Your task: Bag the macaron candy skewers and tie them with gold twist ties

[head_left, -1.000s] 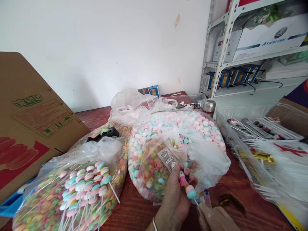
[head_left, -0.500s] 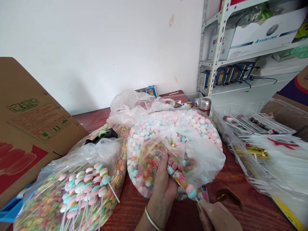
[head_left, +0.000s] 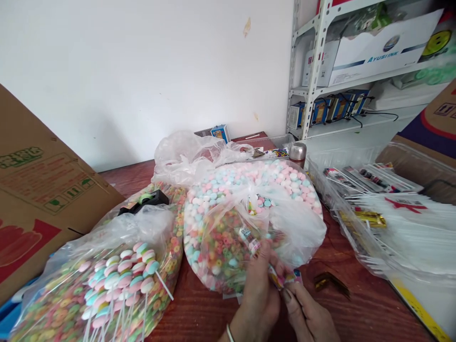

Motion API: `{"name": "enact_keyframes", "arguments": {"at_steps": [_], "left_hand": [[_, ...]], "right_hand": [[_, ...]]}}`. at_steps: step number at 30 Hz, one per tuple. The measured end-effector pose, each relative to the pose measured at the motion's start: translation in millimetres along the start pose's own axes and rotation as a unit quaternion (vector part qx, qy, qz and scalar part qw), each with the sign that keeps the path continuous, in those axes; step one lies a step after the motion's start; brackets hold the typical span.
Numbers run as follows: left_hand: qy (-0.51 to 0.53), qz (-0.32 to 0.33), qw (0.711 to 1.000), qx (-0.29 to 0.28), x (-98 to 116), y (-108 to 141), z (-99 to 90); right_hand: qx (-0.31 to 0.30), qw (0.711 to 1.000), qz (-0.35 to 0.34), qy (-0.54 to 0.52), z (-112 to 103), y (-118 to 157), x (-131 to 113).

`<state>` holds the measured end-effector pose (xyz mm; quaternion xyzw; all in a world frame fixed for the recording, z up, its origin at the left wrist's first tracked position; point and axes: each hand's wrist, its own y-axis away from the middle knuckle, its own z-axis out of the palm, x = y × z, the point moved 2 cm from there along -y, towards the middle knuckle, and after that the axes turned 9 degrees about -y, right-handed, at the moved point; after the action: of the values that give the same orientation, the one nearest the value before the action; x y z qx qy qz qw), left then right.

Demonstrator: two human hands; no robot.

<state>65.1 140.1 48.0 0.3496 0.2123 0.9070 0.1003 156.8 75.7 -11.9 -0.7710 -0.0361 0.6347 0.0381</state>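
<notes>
My left hand [head_left: 261, 292] is closed round a candy skewer [head_left: 250, 240] in a clear printed wrapper, its upper end sticking out beyond my thumb. Lower down, colourful printed film shows between the two hands. My right hand [head_left: 308, 308] pinches the lower end of that wrapper, and its fingertips touch those of my left hand. The skewer's stick is hidden by my fingers. Behind the hands lies a big clear bag of pink, white and blue candies [head_left: 210, 178]. On its front rests a bag of ring-shaped candies [head_left: 221, 237].
Several candy skewers [head_left: 124, 275] lie on another bag of candy rings [head_left: 53, 304] at left, near a black tape dispenser [head_left: 144, 202]. A cardboard box [head_left: 46, 175] stands far left. At right, a plastic tray [head_left: 359, 254] holds white sticks. Gold foil [head_left: 331, 282] lies on the table.
My left hand has turned over and moved right and down with the skewer. My right hand has shifted from the bare stick to the wrapper's lower end. The view has shifted slightly right.
</notes>
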Motion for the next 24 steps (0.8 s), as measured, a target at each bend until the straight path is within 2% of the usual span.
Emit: {"name": "enact_keyframes", "arguments": {"at_steps": [3,8,12,14,17,19,20,21,22,24], "left_hand": [[-0.041,0.006,0.999,-0.025,-19,5,-3.2],[-0.144,0.027,0.988,-0.039,-30,14,-14.2],[-0.218,0.056,0.974,-0.014,-29,24,-22.8],[-0.203,0.038,0.978,-0.039,-29,31,-26.1],[-0.152,0.014,0.983,-0.099,-30,39,-33.0],[-0.155,0.019,0.982,-0.107,-31,43,-39.6],[-0.171,0.024,0.980,-0.102,-32,44,-42.7],[-0.191,0.031,0.977,-0.090,-32,45,-45.5],[-0.214,0.040,0.973,-0.076,-33,46,-47.5],[-0.264,0.063,0.961,-0.060,-32,47,-48.7]], "right_hand": [[0.042,0.996,0.023,-0.072,3,-7,-3],[-0.008,0.982,0.077,-0.171,5,-13,-9],[0.060,0.957,0.121,-0.257,8,-6,-10],[0.057,0.928,0.144,-0.339,11,-1,-9],[0.013,0.848,0.240,-0.472,15,8,-6],[-0.015,0.798,0.300,-0.522,17,15,-5],[-0.027,0.789,0.315,-0.526,17,19,-5],[-0.030,0.798,0.317,-0.511,15,22,-5],[-0.025,0.825,0.302,-0.477,13,24,-6],[0.016,0.903,0.223,-0.367,5,25,-8]]}}
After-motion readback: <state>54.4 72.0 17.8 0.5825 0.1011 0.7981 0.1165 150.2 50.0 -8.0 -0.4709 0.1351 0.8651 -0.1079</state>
